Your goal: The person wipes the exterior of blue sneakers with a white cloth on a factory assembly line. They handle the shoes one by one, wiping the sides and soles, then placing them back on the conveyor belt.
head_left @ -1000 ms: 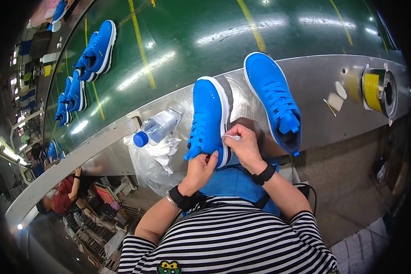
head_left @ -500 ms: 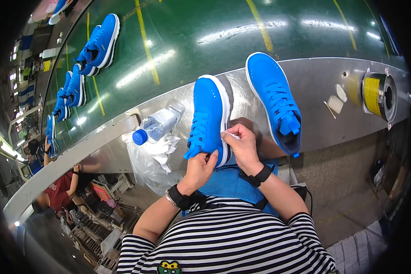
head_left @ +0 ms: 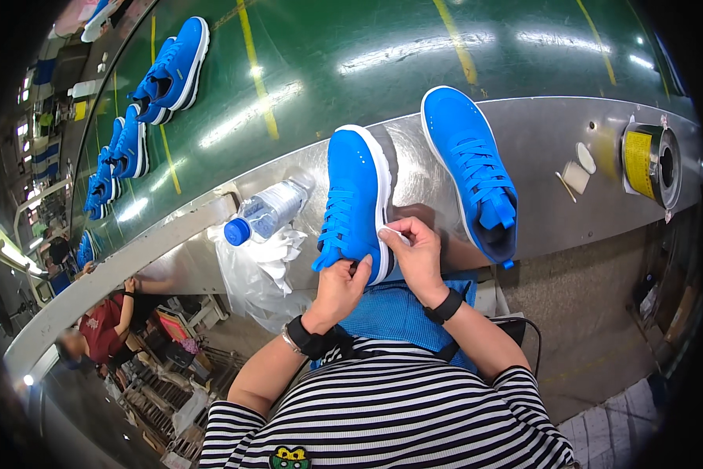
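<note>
A blue sneaker (head_left: 353,168) with a white sole lies in front of me on the metal ledge, toe pointing away. My left hand (head_left: 342,291) is closed on its heel, with fingers tucked in at the collar. Between the thumb and fingers of my right hand (head_left: 416,256) is a small white piece of cloth or tissue (head_left: 386,232), pressed against the sole's right side near the heel. Most of that piece is hidden by my fingers. Just right of my right hand rests a second blue sneaker (head_left: 465,148), untouched, its laces tied.
Left of the sneakers, a clear bottle with a blue cap (head_left: 237,231) lies on white tissues and a plastic bag (head_left: 254,291). At right are a metal can (head_left: 641,166), white pads (head_left: 585,158) and a small stick (head_left: 565,186). The green belt (head_left: 312,47) carries more blue sneakers (head_left: 181,66); a person (head_left: 105,328) works at far left.
My right wrist has shifted slightly right, while the fingers stay at the sole. At far left, a sneaker near the other person's hand has slid nearer along the belt.
</note>
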Action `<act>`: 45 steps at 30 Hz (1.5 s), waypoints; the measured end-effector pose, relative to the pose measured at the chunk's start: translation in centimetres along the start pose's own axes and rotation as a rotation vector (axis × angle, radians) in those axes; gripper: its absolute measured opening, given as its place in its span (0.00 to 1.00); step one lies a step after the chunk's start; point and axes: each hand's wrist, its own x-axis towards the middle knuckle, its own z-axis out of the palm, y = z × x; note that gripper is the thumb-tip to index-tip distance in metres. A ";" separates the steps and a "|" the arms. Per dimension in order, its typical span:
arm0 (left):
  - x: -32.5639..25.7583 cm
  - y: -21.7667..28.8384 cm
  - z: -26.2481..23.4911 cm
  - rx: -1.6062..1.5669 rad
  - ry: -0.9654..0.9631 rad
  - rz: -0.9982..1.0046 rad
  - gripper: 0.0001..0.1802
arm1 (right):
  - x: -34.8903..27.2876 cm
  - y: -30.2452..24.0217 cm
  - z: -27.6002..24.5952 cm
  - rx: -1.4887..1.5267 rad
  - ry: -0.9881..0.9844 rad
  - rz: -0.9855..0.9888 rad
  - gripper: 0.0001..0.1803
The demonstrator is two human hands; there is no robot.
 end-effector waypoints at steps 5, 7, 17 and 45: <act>0.0 -0.2 -0.2 -0.032 -0.005 0.021 0.06 | -0.5 -0.2 -0.2 -0.007 -0.009 0.008 0.07; 0.0 -0.3 -0.3 -0.026 -0.003 0.031 0.06 | -0.5 -0.4 -0.3 0.052 -0.050 0.055 0.07; 0.0 -0.7 0.1 -0.132 0.126 0.089 0.08 | 0.4 -1.1 1.7 0.138 -0.023 0.196 0.04; -0.1 -0.8 0.4 -0.076 0.137 0.097 0.09 | -0.1 1.2 1.2 0.051 -0.001 0.137 0.05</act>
